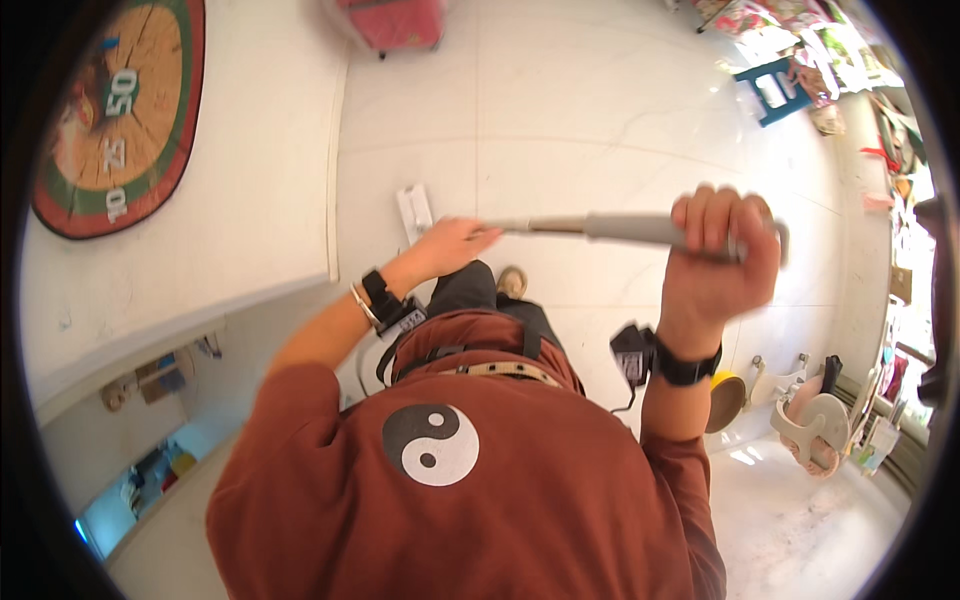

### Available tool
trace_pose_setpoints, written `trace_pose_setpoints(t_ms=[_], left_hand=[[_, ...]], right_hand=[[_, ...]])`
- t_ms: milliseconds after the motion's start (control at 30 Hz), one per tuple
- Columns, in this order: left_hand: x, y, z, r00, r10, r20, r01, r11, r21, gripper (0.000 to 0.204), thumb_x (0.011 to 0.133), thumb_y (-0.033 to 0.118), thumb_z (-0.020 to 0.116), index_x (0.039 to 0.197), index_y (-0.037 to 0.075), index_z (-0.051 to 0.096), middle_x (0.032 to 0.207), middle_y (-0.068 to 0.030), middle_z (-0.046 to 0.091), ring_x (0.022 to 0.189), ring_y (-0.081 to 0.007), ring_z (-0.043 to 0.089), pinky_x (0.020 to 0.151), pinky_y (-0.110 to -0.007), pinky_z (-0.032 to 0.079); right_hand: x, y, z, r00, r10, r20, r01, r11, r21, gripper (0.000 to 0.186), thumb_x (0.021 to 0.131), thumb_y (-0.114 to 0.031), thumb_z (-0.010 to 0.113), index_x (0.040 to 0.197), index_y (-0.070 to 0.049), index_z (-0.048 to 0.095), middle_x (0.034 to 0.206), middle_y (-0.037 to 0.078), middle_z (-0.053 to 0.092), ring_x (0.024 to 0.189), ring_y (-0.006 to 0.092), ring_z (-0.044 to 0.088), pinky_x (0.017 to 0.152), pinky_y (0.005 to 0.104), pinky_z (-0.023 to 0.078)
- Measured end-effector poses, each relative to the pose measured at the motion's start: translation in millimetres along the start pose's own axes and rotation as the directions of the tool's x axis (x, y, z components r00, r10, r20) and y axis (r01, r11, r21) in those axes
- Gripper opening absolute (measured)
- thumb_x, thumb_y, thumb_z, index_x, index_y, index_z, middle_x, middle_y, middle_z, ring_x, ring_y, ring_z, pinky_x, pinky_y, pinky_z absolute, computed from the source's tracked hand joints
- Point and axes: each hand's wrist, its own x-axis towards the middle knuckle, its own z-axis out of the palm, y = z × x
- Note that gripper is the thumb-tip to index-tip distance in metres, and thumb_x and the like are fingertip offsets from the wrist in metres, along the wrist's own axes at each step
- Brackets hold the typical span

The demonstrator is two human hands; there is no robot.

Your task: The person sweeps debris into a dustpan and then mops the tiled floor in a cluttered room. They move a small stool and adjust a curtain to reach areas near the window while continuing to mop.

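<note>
My right hand (722,245) is raised on the right, its fingers wrapped round the grey grip of a mop (630,228). The pole runs almost level across to my left hand (455,246), which is closed on its thinner metal part. Just beyond the left hand, a white flat head (414,212) lies on the floor; my hand hides where it joins the pole. The right hand and grip are slightly blurred.
A white tabletop (240,180) with a printed mat (150,130) fills the left. Pale floor tiles (560,100) stretch ahead, with a pink wheeled case (395,22) and a teal stool (772,90) farther off. A yellow-rimmed round thing (727,400) and clutter stand at right.
</note>
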Motion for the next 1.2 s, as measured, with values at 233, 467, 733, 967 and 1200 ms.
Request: trace_pose_setpoints(t_ms=[233,467,733,967,1200], left_hand=[[85.3,22.7,15.6,0.895,0.054,0.443,0.428,0.178,-0.886,0.102,0.09,0.06,0.049,0.148,0.001,-0.01,0.118,-0.0417,0.05,0.109,-0.0461,0.058,0.1,-0.054,0.042],[232.3,99.4,13.3,0.948,0.043,0.314,0.317,-0.154,-0.936,0.036,0.094,0.03,0.056,0.114,0.001,0.05,0.109,-0.0194,0.059,0.106,-0.0306,0.057,0.095,-0.044,0.046],[486.8,159.0,-57.0,0.951,0.102,0.293,0.305,-0.475,-0.826,0.023,0.089,0.0,0.044,0.068,0.008,0.038,0.058,0.001,0.042,0.052,-0.0101,0.041,0.055,-0.024,0.043],[616.7,205.4,-88.4,0.963,0.062,0.262,0.258,-0.488,-0.834,0.023,0.089,0.002,0.046,0.07,0.009,0.035,0.057,0.0031,0.038,0.05,-0.0072,0.038,0.048,-0.021,0.04],[703.5,185.5,-79.5,0.959,-0.237,0.155,0.122,-0.148,-0.981,0.015,0.09,0.005,0.046,0.077,0.005,0.038,0.066,-0.0058,0.044,0.051,-0.015,0.041,0.048,-0.027,0.043]], right_hand=[[9.0,-105.7,-23.6,0.891,-0.131,0.434,0.118,0.991,0.059,0.027,0.084,-0.021,0.06,0.061,-0.011,0.048,0.054,0.0,0.05,0.048,0.0147,0.048,0.052,0.0305,0.044],[80.5,-90.2,-40.7,0.81,-0.326,0.487,0.378,0.926,-0.008,0.029,0.073,-0.015,0.064,0.05,-0.01,0.046,0.048,0.0,0.052,0.038,0.0094,0.047,0.045,0.0228,0.048],[280.9,-18.0,-70.1,0.559,0.072,0.826,0.273,0.925,-0.266,0.013,0.063,-0.012,0.067,0.071,-0.004,0.061,0.069,0.007,0.058,0.06,0.0263,0.057,0.073,0.0395,0.049],[357.0,-24.5,-118.2,0.855,0.232,0.464,0.117,0.785,-0.608,0.033,0.073,-0.039,0.068,0.081,-0.007,0.07,0.095,0.011,0.065,0.098,0.0309,0.059,0.102,0.0545,0.034],[364.5,54.9,-166.2,0.772,0.536,-0.342,-0.634,0.691,-0.348,0.026,0.086,-0.002,0.062,0.108,-0.001,0.048,0.131,0.02,0.043,0.105,0.0274,0.062,0.073,0.0306,0.054]])
